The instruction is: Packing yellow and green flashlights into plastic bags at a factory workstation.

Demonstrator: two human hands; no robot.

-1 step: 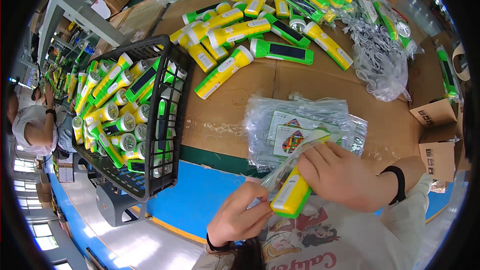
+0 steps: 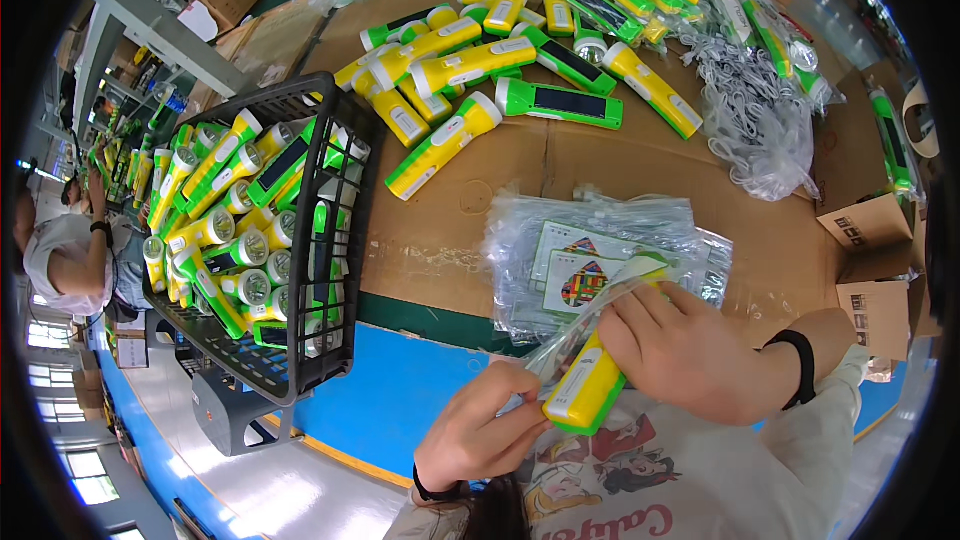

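Observation:
My right hand (image 2: 690, 352) is wrapped round a yellow and green flashlight (image 2: 580, 395), held tilted at the near edge of the table. Fingers of my left hand (image 2: 478, 428) pinch the edge of a see-through plastic bag (image 2: 562, 342) beside the flashlight's tail end. The bag stretches up to the right hand, where a white and green card end (image 2: 640, 267) shows. How far the flashlight lies inside the bag I cannot tell. Just beyond my hands lies a stack of plastic bags (image 2: 515, 245) with printed cards (image 2: 575, 283) on top.
A black crate (image 2: 318, 175) full of flashlights stands at the left on a grey stool (image 2: 235, 420). Loose flashlights (image 2: 470, 65) lie across the cardboard-covered table (image 2: 430, 240). Bagged grey cables (image 2: 750, 105) sit far right, near open cartons (image 2: 875, 310). Another person (image 2: 70, 255) is at far left.

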